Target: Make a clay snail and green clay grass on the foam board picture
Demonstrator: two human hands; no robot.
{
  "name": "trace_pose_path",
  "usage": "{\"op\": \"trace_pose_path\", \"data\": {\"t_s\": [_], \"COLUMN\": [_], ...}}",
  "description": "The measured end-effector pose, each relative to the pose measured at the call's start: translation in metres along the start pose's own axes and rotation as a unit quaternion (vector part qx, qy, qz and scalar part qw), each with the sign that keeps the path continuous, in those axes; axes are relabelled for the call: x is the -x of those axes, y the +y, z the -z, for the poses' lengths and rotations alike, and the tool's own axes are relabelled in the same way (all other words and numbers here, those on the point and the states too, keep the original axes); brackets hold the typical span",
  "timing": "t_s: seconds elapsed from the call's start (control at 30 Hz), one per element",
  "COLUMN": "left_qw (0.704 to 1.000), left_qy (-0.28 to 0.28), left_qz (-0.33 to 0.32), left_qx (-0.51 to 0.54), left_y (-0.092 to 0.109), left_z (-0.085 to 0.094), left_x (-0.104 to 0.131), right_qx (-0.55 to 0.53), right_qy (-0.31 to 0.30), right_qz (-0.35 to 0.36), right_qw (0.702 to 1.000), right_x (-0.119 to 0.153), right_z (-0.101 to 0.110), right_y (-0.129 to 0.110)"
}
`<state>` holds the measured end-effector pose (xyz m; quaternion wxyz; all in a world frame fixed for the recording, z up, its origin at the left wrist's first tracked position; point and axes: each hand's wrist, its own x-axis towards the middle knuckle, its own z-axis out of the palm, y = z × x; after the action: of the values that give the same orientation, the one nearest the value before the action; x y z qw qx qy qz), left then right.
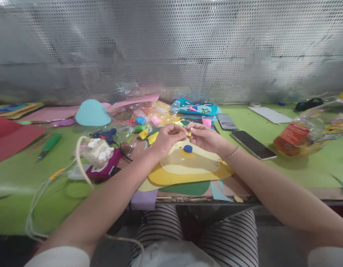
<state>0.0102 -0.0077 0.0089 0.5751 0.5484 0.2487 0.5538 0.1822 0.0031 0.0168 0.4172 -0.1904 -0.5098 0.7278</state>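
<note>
Above a pale yellow paper shape (199, 163), both of my hands meet at a small yellow piece (189, 134). My left hand (169, 138) pinches it from the left side. My right hand (202, 137), with a bracelet at the wrist, has its fingers closed on the same piece from the right. Just below the hands, a round blue piece (188, 148) lies on a small yellow shape on the pale paper. A darker yellow paper (160, 180) shows beneath the pale one, with a green paper (185, 188) under that.
A magenta box with a white plug (99, 154) and cables, and a green cutter (50, 145), lie left. Bagged coloured clay (143, 133) and a teal decorated piece (198, 107) sit behind. At right are a phone (253, 144) and a bottle (296, 135).
</note>
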Motion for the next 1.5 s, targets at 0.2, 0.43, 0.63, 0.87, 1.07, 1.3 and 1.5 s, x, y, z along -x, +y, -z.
{"op": "trace_pose_path", "data": {"t_s": [0.2, 0.43, 0.63, 0.87, 1.07, 1.3, 1.5], "left_qw": [1.000, 1.000, 1.000, 0.994, 0.990, 0.986, 0.988], "left_qy": [0.004, -0.014, 0.015, 0.010, 0.004, 0.041, 0.042], "left_qz": [-0.008, -0.020, 0.003, 0.053, 0.069, 0.090, 0.075], "left_qx": [-0.023, -0.016, 0.009, 0.098, 0.121, 0.132, 0.125], "left_y": [-0.002, -0.004, -0.001, 0.002, 0.004, 0.005, 0.004], "left_z": [0.001, 0.003, -0.001, -0.002, -0.002, -0.001, 0.000], "left_x": [0.000, -0.001, 0.000, -0.001, 0.000, -0.001, -0.001], "right_qx": [-0.001, 0.020, 0.060, 0.298, 0.370, 0.428, 0.430], "right_qy": [-0.001, 0.013, 0.040, 0.037, 0.091, 0.137, 0.143], "right_qz": [-0.012, -0.026, 0.008, 0.168, 0.232, 0.281, 0.281], "right_qw": [1.000, 0.999, 0.997, 0.939, 0.895, 0.848, 0.846], "right_x": [0.001, 0.001, 0.000, 0.000, 0.003, 0.003, 0.003], "right_z": [-0.002, -0.007, -0.007, -0.006, -0.012, -0.011, -0.011], "right_y": [-0.001, 0.000, 0.003, 0.007, 0.006, 0.005, 0.001]}}
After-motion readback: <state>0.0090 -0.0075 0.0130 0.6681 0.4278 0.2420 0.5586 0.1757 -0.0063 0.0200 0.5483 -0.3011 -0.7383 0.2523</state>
